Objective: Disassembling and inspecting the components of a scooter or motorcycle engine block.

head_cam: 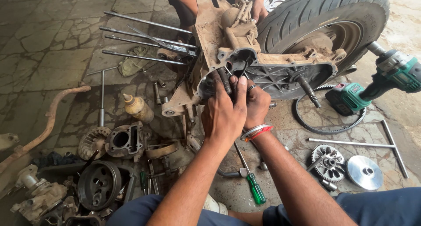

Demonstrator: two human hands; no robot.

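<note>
Head view, looking steeply down, close over floor (52, 37)

A small tan plastic bottle (137, 107) with a pointed nozzle is seen lying tilted on the stone floor (52, 37), left of the engine. No labels, signs or screens are being shown clearly anywhere else.

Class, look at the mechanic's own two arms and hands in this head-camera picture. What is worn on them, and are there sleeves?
Both forearms are bare, with no sleeves or gloves in view. The right hand has a dark ring on one finger, and its wrist carries silver bangles with a red band. The left hand wears no ring or band that shows.
</note>
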